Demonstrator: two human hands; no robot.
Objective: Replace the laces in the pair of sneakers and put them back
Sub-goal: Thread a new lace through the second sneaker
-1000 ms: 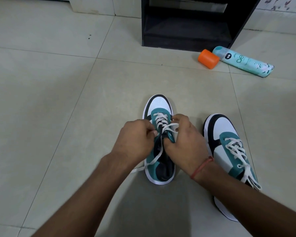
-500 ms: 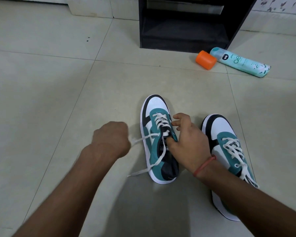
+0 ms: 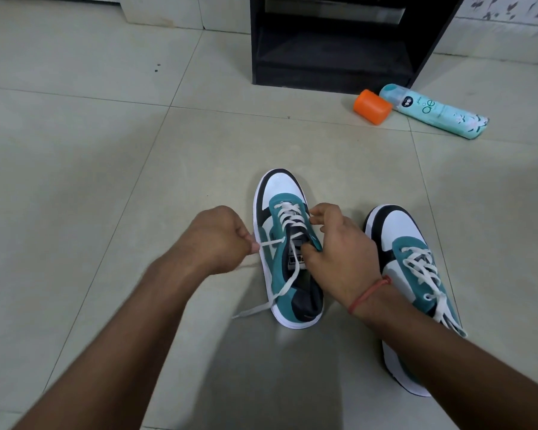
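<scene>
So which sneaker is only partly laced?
The left sneaker, between the hands: its upper eyelets are bare and a lace end trails onto the floor. The right sneaker is laced throughout.

You had two sneakers side by side on the floor (image 3: 75, 181), the half-laced sneaker (image 3: 288, 265) left of the laced sneaker (image 3: 416, 274), with a cabinet (image 3: 333, 41) beyond them.

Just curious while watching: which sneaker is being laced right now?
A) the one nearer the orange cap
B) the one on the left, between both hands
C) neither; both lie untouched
B: the left hand pinches the lace of the left sneaker, and the right hand grips its eyelet edge.
</scene>
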